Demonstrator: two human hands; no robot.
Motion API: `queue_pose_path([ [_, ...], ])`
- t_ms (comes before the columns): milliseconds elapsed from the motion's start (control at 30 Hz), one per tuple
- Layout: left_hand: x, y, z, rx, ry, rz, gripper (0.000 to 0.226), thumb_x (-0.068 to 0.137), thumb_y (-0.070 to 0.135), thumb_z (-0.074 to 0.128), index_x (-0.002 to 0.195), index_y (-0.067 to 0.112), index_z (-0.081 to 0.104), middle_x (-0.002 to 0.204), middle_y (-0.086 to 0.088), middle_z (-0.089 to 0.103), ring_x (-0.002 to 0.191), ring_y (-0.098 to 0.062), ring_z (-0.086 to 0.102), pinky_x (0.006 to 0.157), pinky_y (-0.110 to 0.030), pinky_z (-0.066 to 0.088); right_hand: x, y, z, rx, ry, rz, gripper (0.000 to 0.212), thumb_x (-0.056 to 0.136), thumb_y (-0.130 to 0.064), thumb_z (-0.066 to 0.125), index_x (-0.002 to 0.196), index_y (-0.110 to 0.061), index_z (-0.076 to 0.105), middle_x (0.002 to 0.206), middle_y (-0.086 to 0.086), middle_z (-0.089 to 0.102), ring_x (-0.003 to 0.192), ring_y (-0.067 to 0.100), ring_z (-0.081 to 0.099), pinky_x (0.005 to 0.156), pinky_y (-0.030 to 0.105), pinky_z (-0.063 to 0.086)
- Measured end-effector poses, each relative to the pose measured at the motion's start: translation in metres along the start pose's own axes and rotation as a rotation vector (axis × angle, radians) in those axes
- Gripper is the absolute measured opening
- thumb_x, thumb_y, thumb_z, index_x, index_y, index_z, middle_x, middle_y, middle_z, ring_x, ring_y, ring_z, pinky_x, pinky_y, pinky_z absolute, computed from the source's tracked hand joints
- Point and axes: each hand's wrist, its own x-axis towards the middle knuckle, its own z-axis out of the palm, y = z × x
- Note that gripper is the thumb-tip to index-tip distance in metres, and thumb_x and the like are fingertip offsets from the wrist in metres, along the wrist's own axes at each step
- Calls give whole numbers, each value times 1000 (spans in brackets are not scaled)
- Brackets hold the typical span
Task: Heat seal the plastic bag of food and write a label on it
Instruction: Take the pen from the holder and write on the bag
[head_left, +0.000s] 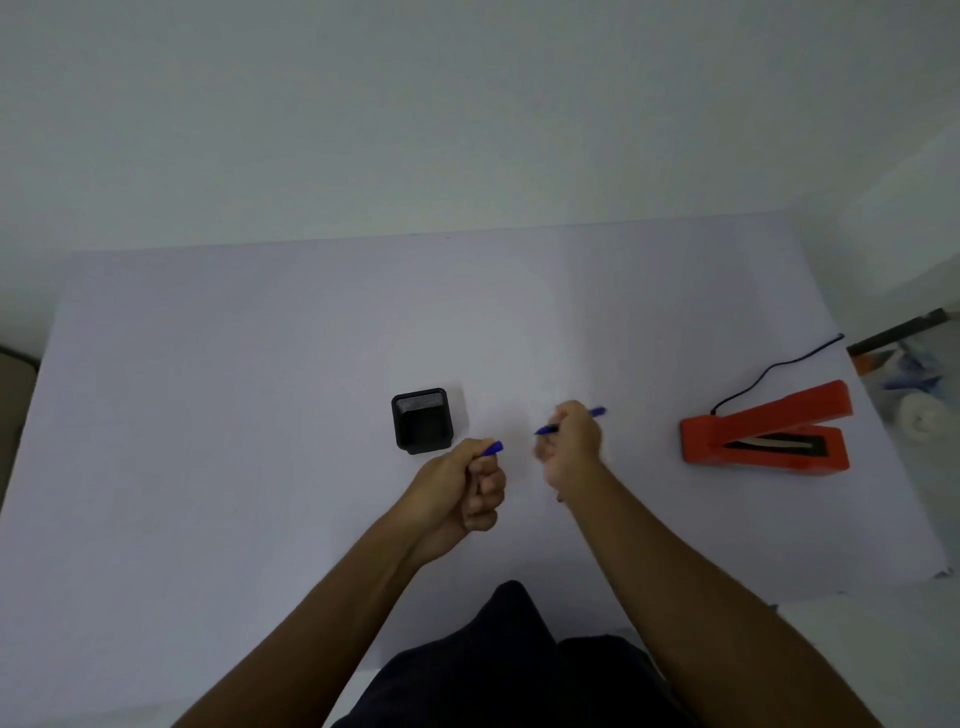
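Right hand (570, 441): my fingers curled round blue pen (596, 413), right of black mesh holder (421, 420); left hand (470, 486): pinching blue pen cap (492, 448), just in front of holder; orange heat sealer (766, 434): lid raised, on worktop (208, 415) far right of holder; bag unseen

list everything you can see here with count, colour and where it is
pen: 1, blue, gripped in the right hand, uncapped
pen cap: 1, blue, pinched in the left hand
mesh pen holder: 1, black, mid table, beyond the left hand
heat sealer: 1, orange, right side of table, lid raised
cord: 1, black, runs from the sealer to the table's right edge
table: 1, pale lilac top
left hand: 1, mid table
right hand: 1, right of the left hand
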Motion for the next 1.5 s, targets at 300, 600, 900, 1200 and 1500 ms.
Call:
queue_pose_path([
  [300, 47, -34, -92, 1293, 578, 324, 28, 100, 25, 52, 95, 9, 74, 88, -5, 74, 74, -18, 66, 77, -30, 54, 27, -5, -41, -322, 17, -146, 34, 89, -25, 53, 59, -10, 49, 49, 3, 43, 34, 14, 35, 39, 20, 29],
  [600, 89, -56, -121, 1733, 697, 193, 18, 91, 22, 57, 91, 17, 74, 88, -3, 72, 75, -22, 68, 63, -27, 49, 10, 51, -35, -514, -110, -175, 40, 93, -25, 56, 57, -6, 56, 47, 7, 47, 36, 15, 39, 40, 22, 33],
  [900, 94, -68, -128, 1702, 684, 219, 17, 88, 24, 60, 96, 14, 72, 92, -2, 71, 77, -19, 66, 65, -25, 49, 11, 55, -38, -527, -156, -184, 38, 93, -24, 56, 60, -7, 58, 49, 5, 48, 38, 13, 41, 40, 22, 34],
  [1200, 115, -76, -94, 1802, 574, 513, 28, 92, 32, 63, 115, 17, 68, 108, -4, 67, 96, -21, 61, 80, -32, 50, 21, 58, -36, -429, -133, -267, 54, 98, -49, 50, 79, -4, 73, 62, 11, 70, 43, 14, 54, 43, 23, 43],
  [1500, 136, -90, -85, 1853, 569, 424, 16, 94, 24, 62, 104, 19, 73, 101, -2, 69, 94, -21, 60, 80, -32, 49, 41, 75, -42, -597, -227, -403, 32, 99, -44, 53, 101, -19, 72, 91, 0, 77, 60, 13, 65, 48, 21, 46],
])
